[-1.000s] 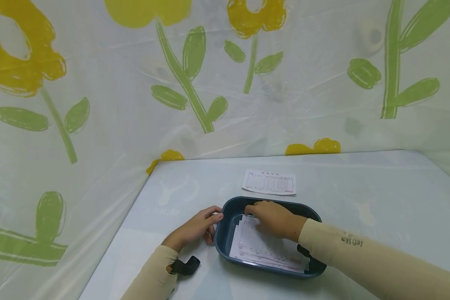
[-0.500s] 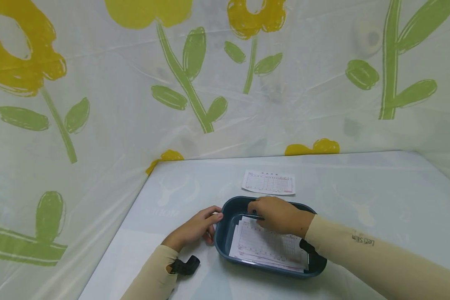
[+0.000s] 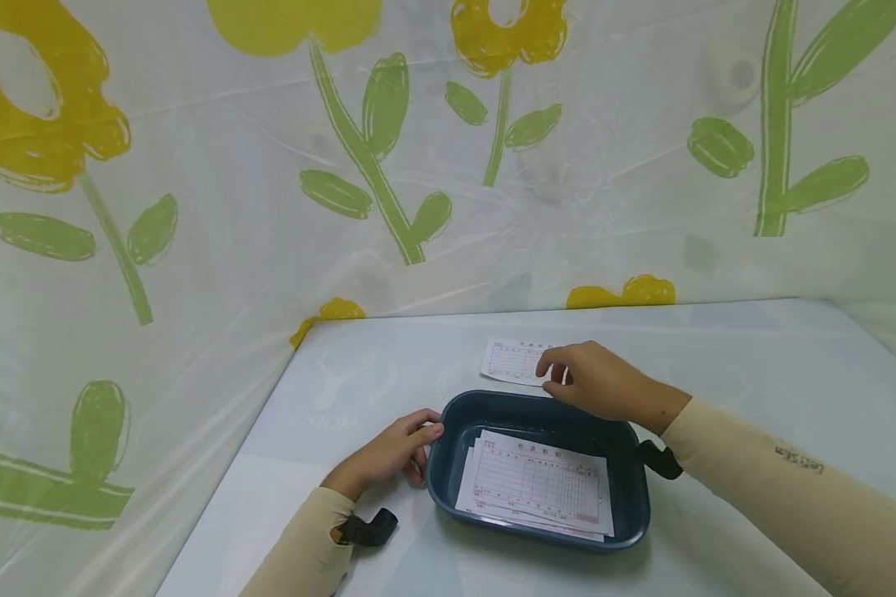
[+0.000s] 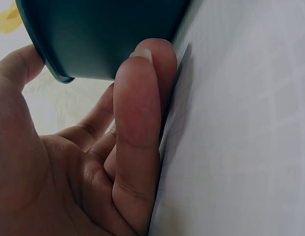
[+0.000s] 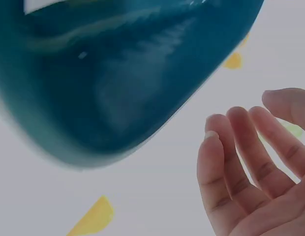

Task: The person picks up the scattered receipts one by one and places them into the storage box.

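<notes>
A dark teal rectangular plastic basin [image 3: 633, 464] with rounded corners stands on the table. Inside it lies a small stack of printed paper forms [image 3: 541, 485]. At the basin's left end rests my left hand [image 3: 390, 452], its thumb touching the rim; in the left wrist view the other fingers [image 4: 137, 108] bend loosely beside the basin's outer wall. My right hand [image 3: 601, 381] hovers beyond the basin's far rim, holding nothing, its fingers loosely bent. It partly covers a single paper form [image 3: 511, 361] lying behind the basin. In the right wrist view its fingertips are apart from the basin.
The table [image 3: 388, 365] has a pale cover with faint prints. A white curtain [image 3: 231, 166] with yellow flowers and green leaves hangs behind it and on the left. Black straps [image 3: 371, 528] sit at both wrists over beige sleeves.
My right hand has lifted out of the basin, away from the stacked forms, and moved back and right over the single form. The left hand stays where it was.
</notes>
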The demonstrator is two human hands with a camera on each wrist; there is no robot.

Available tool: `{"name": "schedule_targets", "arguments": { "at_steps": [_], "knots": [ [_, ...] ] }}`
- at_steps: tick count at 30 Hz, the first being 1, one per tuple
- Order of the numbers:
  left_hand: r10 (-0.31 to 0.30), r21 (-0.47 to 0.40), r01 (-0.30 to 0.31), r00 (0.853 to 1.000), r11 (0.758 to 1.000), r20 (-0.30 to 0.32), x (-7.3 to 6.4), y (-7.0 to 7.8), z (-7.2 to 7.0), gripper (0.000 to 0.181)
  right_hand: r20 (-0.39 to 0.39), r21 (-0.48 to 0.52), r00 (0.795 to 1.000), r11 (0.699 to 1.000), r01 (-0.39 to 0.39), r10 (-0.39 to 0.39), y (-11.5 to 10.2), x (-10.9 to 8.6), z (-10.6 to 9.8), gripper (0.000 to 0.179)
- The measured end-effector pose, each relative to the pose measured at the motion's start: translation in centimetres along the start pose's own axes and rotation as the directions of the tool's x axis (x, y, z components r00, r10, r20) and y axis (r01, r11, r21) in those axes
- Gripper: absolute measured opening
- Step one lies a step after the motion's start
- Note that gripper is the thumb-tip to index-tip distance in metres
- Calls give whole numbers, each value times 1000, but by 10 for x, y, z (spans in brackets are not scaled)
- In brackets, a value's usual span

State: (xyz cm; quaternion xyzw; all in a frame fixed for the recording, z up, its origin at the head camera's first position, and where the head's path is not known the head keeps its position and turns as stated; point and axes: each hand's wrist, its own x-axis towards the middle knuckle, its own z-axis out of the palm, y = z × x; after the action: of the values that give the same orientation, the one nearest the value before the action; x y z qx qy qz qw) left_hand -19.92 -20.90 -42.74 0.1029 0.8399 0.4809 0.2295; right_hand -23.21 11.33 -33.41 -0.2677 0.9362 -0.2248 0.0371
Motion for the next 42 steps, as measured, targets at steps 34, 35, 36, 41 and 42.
{"name": "schedule_targets", "arguments": {
  "at_steps": [34,35,36,41,42],
  "knots": [
    [6,-27,-5,1000,1000,19,0,-5,-2,46,-19,-70,978,975,-209,208,66,20,14,51],
    [8,-24,-7,1000,1000,20,1,-4,-2,46,-19,-68,977,974,-214,214,67,21,14,52],
    [7,-21,-7,1000,1000,19,1,-4,-1,45,-20,-68,976,974,-218,217,68,22,14,53],
    [14,-11,-14,1000,1000,20,3,-3,-1,45,-6,-63,967,965,-255,255,75,31,14,56],
    [13,-12,-13,1000,1000,19,3,-3,-1,45,0,-64,964,963,-264,264,76,32,15,56]
  ]
}}
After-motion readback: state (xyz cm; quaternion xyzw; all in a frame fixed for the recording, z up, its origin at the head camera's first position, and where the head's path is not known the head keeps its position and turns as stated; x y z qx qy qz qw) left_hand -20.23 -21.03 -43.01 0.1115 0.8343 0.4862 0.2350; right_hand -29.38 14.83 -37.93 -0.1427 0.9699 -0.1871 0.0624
